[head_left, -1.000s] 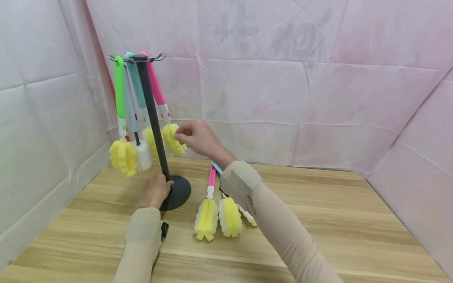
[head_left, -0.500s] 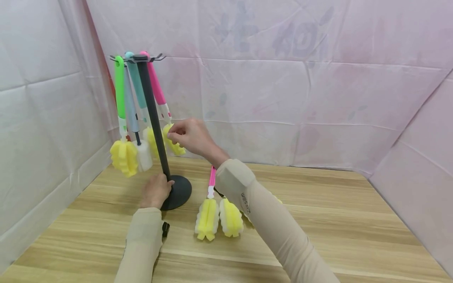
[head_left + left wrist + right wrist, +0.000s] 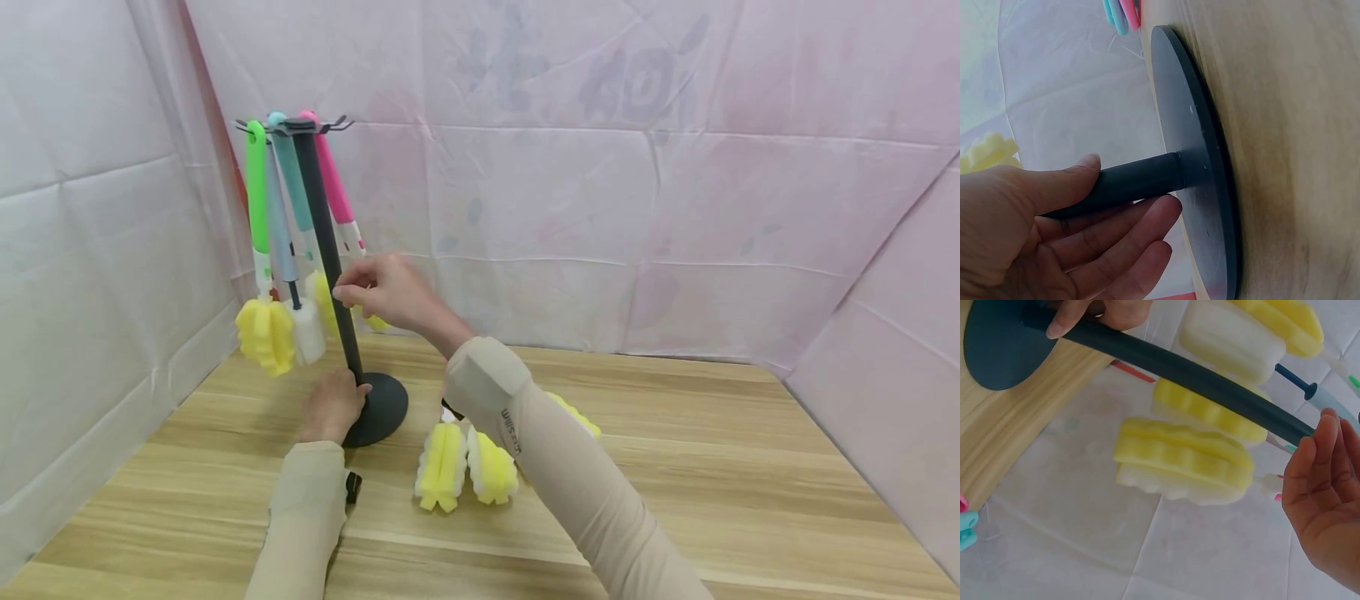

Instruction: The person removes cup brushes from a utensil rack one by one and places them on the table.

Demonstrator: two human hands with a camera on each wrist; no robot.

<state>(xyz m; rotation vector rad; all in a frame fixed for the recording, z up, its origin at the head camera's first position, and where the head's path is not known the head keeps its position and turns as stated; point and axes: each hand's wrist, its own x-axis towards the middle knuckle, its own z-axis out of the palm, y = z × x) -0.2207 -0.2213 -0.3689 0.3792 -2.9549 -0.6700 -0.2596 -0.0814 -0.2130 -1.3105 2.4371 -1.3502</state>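
Note:
A black stand (image 3: pixel 318 217) with hooks on top rises from a round base on the table. My left hand (image 3: pixel 332 406) grips the pole low down, its thumb and fingers round it in the left wrist view. My right hand (image 3: pixel 390 292) is at mid-pole with loosely bent fingers and nothing held. Its fingertips overlap the pole in view; contact is unclear. From the hooks hang a green-handled sponge brush (image 3: pixel 257 192), a grey-blue one with a white head (image 3: pixel 307 332), a teal-handled one (image 3: pixel 292 179) and a pink-handled one (image 3: pixel 333 183), its yellow head (image 3: pixel 1182 459) partly behind my right hand.
On the wooden table (image 3: pixel 712 467) lie a yellow-and-white sponge brush (image 3: pixel 441 467), a second one (image 3: pixel 492 468) beside it and a third yellow head (image 3: pixel 576 414), partly hidden by my right sleeve. Pale cloth walls (image 3: pixel 540 192) surround the table.
My right hand has moved left from the pink-handled brush's head to the pole. Its sleeve now covers the handles of the lying brushes. My left hand stays on the pole.

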